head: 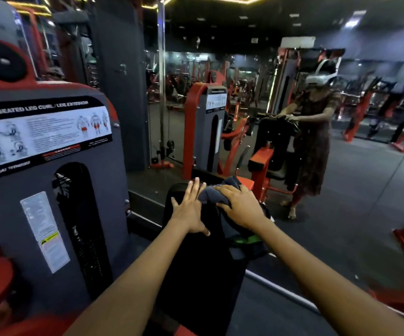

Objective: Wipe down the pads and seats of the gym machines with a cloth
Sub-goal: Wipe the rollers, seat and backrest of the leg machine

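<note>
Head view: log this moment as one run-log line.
left hand: flat on black pad | right hand: pressing grey cloth on pad top | machine: seated leg curl | step: wiping

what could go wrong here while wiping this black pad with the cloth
1. The cloth is bunched under the right hand, so it may cover only a narrow strip of the black pad.
2. The left hand lies flat on the pad beside the cloth, so that patch could go unwiped.
3. The mirror stands just behind the pad; a hard push could bump it.
</note>
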